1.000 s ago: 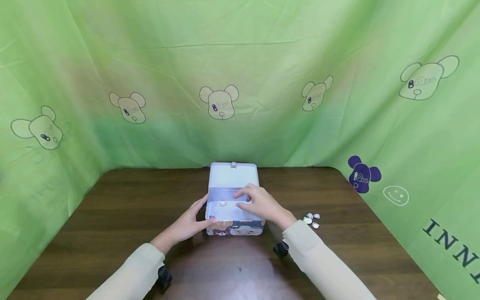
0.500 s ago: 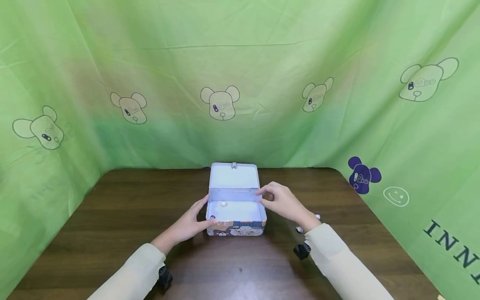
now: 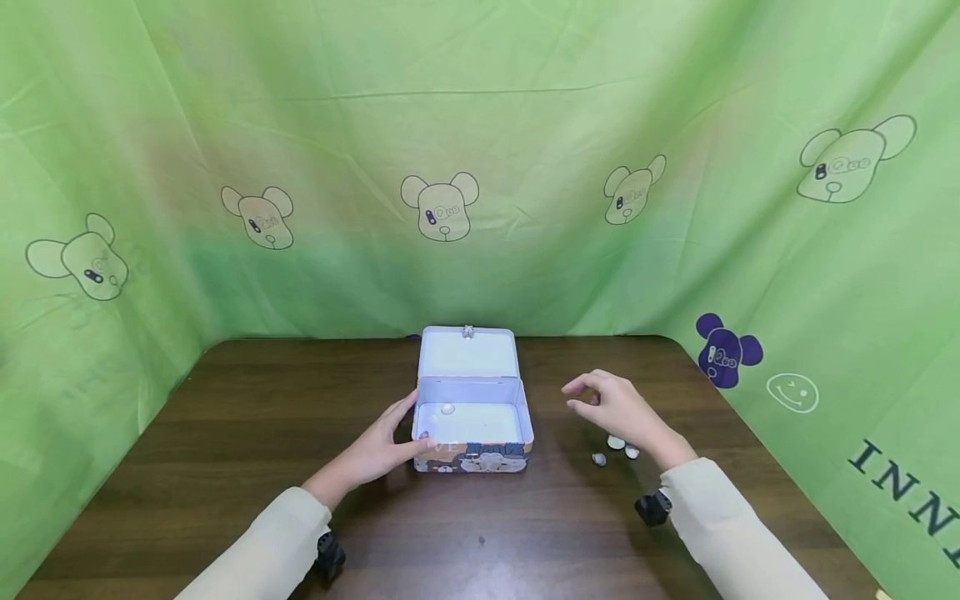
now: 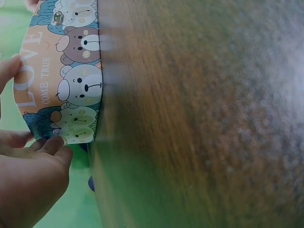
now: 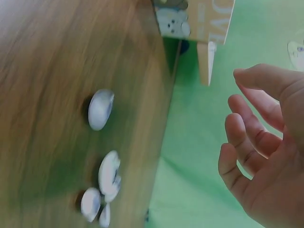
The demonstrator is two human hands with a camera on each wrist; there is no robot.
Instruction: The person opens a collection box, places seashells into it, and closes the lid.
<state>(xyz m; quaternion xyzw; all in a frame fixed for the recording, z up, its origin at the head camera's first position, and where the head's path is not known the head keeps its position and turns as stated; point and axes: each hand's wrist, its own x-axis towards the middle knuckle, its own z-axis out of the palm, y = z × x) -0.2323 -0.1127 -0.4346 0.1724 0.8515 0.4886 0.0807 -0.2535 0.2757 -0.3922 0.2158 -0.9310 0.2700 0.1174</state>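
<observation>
An open tin box printed with cartoon bears stands on the table, its lid tilted back. My left hand grips the box's left front corner, thumb at the front rim and fingers along the left side. Inside, a white seashell lies at the back left; a smaller piece at the front left is partly hidden by the thumb. My right hand hovers right of the box with loosely bent fingers and holds nothing. Beneath it several pale seashells lie on the table, among them a single shell apart from a cluster.
The dark wooden table extends around the box. A green cloth with bear-head drawings hangs behind and along both sides. One small dark spot marks the tabletop in front of the box.
My right hand has moved from over the tin box rightward to above the seashells. The left hand and the box stay in place.
</observation>
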